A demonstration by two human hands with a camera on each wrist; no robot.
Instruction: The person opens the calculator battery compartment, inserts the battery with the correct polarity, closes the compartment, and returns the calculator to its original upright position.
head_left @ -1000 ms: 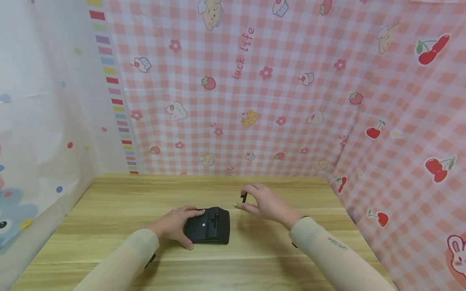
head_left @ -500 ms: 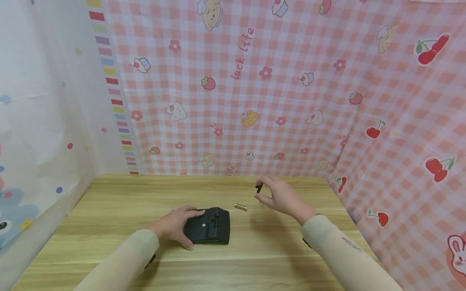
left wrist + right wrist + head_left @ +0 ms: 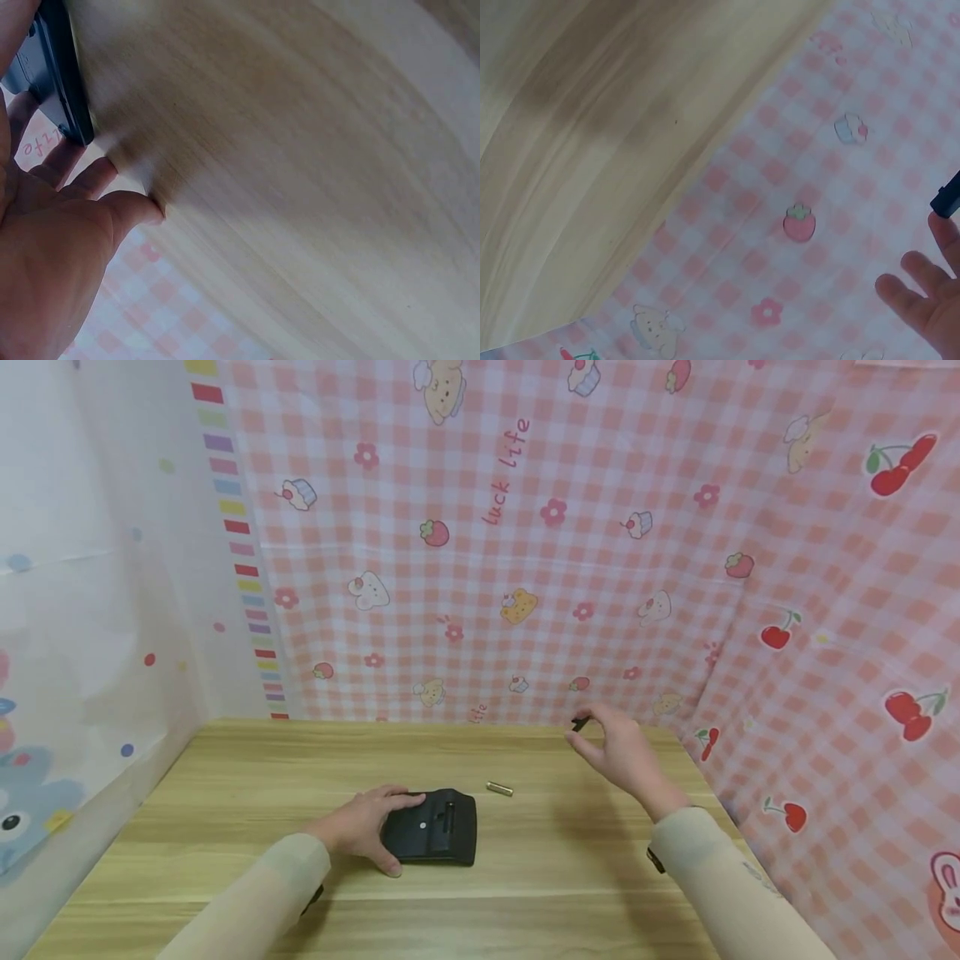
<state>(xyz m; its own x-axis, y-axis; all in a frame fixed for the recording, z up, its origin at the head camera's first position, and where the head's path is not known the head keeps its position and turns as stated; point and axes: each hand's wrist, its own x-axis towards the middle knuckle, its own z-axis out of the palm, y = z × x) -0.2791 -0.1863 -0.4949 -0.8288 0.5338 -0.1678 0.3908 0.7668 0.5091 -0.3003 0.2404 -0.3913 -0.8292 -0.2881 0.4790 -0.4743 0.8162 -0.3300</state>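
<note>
A black calculator (image 3: 418, 845) lies face down on the wooden table, with an open slot on its back toward the right end. My left hand (image 3: 362, 821) grips its left end, thumb at the near edge and fingers over the far edge. In the left wrist view, part of the calculator's edge (image 3: 66, 82) shows by the fingers. Between thumb and finger, my right hand (image 3: 624, 760) pinches a small black battery cover (image 3: 580, 724) above the table's back right. A small gold-coloured battery (image 3: 499, 789) lies just beyond the calculator's upper right corner.
The wooden table (image 3: 300, 760) ends at a pink checked cloth (image 3: 480, 643) hanging behind it. More of that cloth hangs along the right side, and a white dotted sheet (image 3: 112, 635) along the left.
My right hand has let go of the battery, which now rests on the table, and has moved right and back with the cover. The left hand and calculator have stayed put.
</note>
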